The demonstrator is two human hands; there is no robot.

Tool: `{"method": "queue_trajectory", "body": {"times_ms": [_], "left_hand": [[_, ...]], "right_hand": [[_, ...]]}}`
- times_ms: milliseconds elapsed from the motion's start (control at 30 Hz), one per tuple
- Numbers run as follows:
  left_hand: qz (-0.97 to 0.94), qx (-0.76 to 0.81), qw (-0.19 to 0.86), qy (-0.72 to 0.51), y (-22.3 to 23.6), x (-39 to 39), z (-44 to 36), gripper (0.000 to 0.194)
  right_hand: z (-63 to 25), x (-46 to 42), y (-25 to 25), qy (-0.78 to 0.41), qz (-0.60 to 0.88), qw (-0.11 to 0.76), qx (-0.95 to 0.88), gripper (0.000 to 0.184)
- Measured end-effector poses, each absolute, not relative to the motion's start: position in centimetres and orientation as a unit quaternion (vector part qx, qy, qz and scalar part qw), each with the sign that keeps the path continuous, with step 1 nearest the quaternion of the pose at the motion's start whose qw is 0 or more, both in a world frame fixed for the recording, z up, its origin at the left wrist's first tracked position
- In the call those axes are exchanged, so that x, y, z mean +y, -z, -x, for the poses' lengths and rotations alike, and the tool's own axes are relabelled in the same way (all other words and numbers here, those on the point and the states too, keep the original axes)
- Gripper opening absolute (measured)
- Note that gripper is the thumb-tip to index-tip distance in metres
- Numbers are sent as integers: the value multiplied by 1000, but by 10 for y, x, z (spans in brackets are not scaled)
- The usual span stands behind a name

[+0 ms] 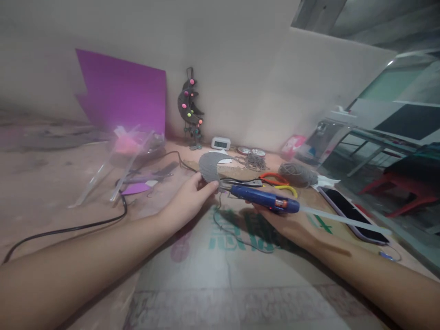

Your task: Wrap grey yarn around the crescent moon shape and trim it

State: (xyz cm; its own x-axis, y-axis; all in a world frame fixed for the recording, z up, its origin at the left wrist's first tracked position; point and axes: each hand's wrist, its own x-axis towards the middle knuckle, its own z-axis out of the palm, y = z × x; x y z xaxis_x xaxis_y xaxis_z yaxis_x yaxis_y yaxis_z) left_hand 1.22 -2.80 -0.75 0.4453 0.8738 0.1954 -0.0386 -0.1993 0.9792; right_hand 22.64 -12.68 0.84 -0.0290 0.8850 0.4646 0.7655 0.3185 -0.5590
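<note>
Between the thumb and fingers of my left hand (197, 195) is a grey crescent moon wrapped in yarn (209, 166), held above the cardboard. A loose strand of grey yarn (237, 238) trails down from it. My right hand (275, 219) grips a blue hot glue gun (263, 197), its nozzle pointing left, close beside the crescent's lower end. A long clear glue stick (343, 220) sticks out of the gun's back. The fingers of my right hand are mostly hidden behind the gun.
Scissors with orange and yellow handles (275, 178), a grey yarn ball (297, 174) and a phone (350, 213) lie on the right. A digital clock (220, 143) and a decorated moon hanging (189, 103) are by the wall. At left are purple sheet (127, 91), glue sticks (92, 181) and a black cord (68, 228).
</note>
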Motion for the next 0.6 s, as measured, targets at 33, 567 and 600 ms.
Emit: {"method": "queue_trajectory", "body": {"times_ms": [33, 567, 600], "left_hand": [[-648, 321, 549, -418, 7, -28, -12, 19], [-641, 361, 512, -442, 12, -25, -11, 18], [-639, 356, 517, -445, 13, -25, -11, 18]], "right_hand": [[-225, -126, -8, -81, 574, 386, -718, 15], [-234, -123, -10, -105, 565, 350, -740, 33], [-235, -122, -10, -97, 564, 350, -742, 32]]}}
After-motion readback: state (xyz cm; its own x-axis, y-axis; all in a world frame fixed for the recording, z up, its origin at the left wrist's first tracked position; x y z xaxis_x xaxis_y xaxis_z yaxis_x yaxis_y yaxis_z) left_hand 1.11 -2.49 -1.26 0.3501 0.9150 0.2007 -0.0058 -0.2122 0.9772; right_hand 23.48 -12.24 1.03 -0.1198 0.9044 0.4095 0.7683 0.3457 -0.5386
